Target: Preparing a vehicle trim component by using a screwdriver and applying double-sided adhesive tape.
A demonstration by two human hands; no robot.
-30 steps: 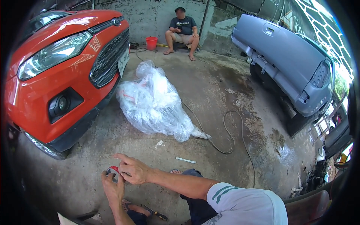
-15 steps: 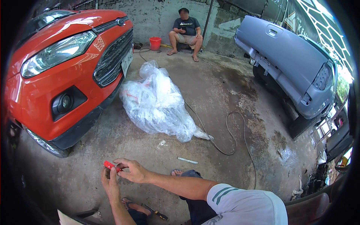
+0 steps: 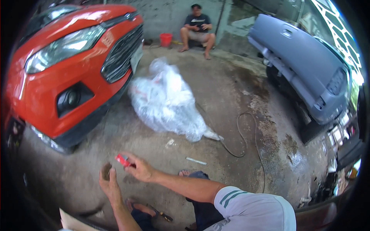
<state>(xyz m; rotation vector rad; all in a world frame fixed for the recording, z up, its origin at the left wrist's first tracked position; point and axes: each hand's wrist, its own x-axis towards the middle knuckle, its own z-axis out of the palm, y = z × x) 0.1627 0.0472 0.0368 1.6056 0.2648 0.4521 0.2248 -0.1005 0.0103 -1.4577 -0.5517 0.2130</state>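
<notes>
My right hand (image 3: 141, 169) is closed on a small red object (image 3: 122, 160), which looks like a tape roll, held out above the concrete floor. My left hand (image 3: 109, 181) is just to its left and a little lower, apart from that object, with thumb and curled fingers separated; its shadowed palm is indistinct. Below my arms, my feet in flip-flops show, and a tool with a dark and yellow handle (image 3: 166, 216) lies on the floor. A thin pale strip (image 3: 195, 161) lies on the floor beyond my right forearm.
A red car (image 3: 50, 100) stands left, a grey pickup (image 3: 296, 57) right. Between them lie crumpled clear plastic sheeting (image 3: 165, 104) and a winding hose (image 3: 243, 134). Another person (image 3: 197, 32) sits against the back wall beside a red bucket (image 3: 166, 39). A pale board (image 3: 65, 221) edges in at lower left.
My left hand has let go of the red object, which my right hand now holds slightly higher. The view has shifted and blurred. The seated person's hands have moved.
</notes>
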